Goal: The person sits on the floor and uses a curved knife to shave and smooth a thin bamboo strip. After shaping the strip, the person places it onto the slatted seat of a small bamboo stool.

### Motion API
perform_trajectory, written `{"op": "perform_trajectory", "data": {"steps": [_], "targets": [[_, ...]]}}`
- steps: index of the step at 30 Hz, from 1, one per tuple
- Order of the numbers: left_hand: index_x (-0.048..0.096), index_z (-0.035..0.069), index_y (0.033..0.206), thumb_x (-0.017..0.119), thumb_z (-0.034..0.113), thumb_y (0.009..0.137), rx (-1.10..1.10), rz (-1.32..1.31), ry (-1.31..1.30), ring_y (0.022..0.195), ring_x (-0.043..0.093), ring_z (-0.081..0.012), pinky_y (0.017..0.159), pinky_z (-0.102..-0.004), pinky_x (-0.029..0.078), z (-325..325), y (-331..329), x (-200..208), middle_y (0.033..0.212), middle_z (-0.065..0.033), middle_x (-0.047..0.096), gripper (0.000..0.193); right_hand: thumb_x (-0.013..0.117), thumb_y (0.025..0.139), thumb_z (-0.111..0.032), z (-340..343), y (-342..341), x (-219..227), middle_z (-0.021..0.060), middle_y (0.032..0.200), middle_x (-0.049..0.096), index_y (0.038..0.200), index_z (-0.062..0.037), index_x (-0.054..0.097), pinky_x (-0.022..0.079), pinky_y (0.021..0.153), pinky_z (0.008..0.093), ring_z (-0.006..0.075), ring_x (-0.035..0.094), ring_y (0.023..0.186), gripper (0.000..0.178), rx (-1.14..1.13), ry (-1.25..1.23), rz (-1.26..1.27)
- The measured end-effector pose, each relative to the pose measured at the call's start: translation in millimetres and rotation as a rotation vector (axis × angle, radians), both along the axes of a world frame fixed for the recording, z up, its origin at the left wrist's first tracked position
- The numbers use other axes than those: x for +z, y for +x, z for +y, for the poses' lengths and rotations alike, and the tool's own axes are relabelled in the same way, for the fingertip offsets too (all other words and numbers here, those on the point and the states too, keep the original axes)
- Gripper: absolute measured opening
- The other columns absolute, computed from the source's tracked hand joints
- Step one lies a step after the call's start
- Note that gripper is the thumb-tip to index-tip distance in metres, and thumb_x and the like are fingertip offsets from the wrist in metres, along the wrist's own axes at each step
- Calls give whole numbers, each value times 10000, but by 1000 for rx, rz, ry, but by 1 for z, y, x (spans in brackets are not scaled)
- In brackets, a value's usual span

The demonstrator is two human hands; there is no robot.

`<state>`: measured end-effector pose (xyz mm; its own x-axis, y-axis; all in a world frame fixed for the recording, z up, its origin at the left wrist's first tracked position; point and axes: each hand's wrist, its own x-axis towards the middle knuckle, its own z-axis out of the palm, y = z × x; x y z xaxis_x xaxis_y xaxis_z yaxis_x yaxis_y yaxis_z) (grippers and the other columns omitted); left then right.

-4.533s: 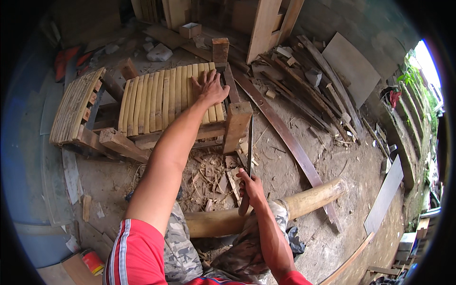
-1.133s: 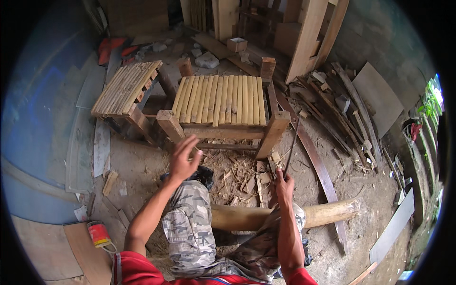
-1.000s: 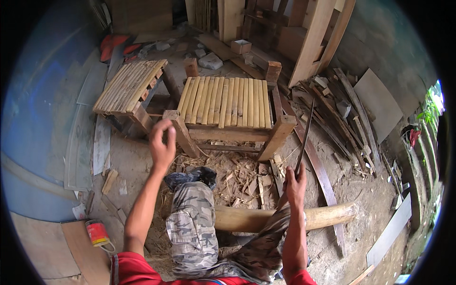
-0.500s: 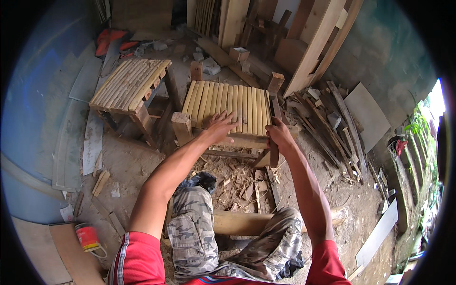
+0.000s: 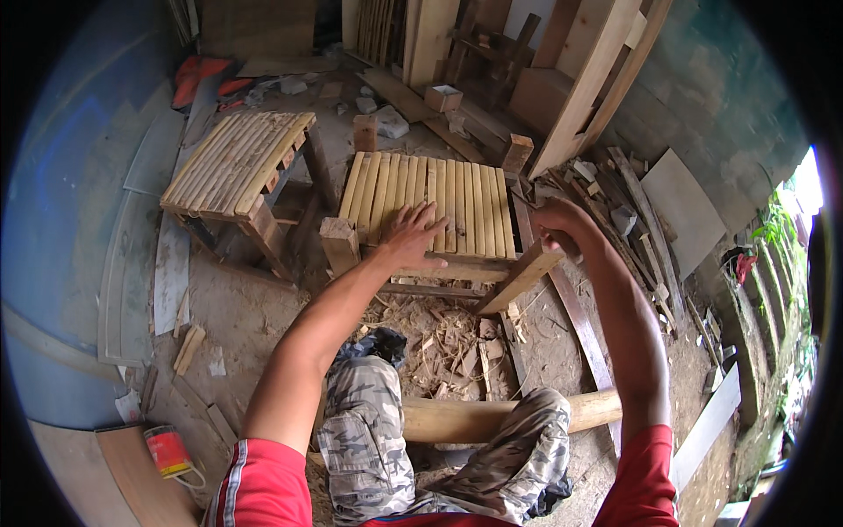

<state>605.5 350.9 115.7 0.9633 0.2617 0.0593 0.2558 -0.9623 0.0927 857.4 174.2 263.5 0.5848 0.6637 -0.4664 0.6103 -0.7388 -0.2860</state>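
In front of me stands a low wooden frame with square corner posts and a top of yellow bamboo slats [image 5: 426,189]. My left hand [image 5: 411,237] lies on the near left part of the slats, fingers spread. My right hand [image 5: 562,227] is closed by the near right corner post [image 5: 522,277], just above its top end. A thin dark piece [image 5: 524,195] juts from that fist toward the slats; its kind is unclear, and the rest is hidden by my fingers. A narrow dark gap shows beside the rightmost slat.
A second bamboo-topped stool [image 5: 241,162] stands at the left. Wood scraps [image 5: 628,233] are heaped at the right, shavings [image 5: 448,342] lie below the frame. A bamboo pole [image 5: 465,420] crosses by my knees, a red can [image 5: 169,452] is lower left, and planks [image 5: 597,79] lean behind.
My right hand has moved right and slightly up, off the side of the slats; the long dark strip there no longer shows upright. My left hand still presses the slats.
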Motion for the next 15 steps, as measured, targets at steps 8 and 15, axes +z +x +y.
{"op": "perform_trajectory", "data": {"steps": [8, 15], "targets": [[164, 186, 1573, 399, 866, 780, 62, -27, -80, 1508, 0, -336, 1204, -551, -26, 5, 13, -11, 1640, -125, 21, 1072, 652, 771, -154, -22, 28, 24, 111, 1153, 702, 1095, -82, 718, 571, 804, 406, 252, 677, 1063, 338, 215, -197, -742], [173, 239, 1571, 275, 778, 890, 284, -43, -209, 1515, 12, -271, 1203, -539, -58, 14, 29, -2, 1646, -52, 65, 875, 663, 735, -135, -4, -23, 69, 138, 1051, 722, 1010, -65, 735, 572, 789, 419, 290, 699, 984, 293, 332, -303, -644]]}}
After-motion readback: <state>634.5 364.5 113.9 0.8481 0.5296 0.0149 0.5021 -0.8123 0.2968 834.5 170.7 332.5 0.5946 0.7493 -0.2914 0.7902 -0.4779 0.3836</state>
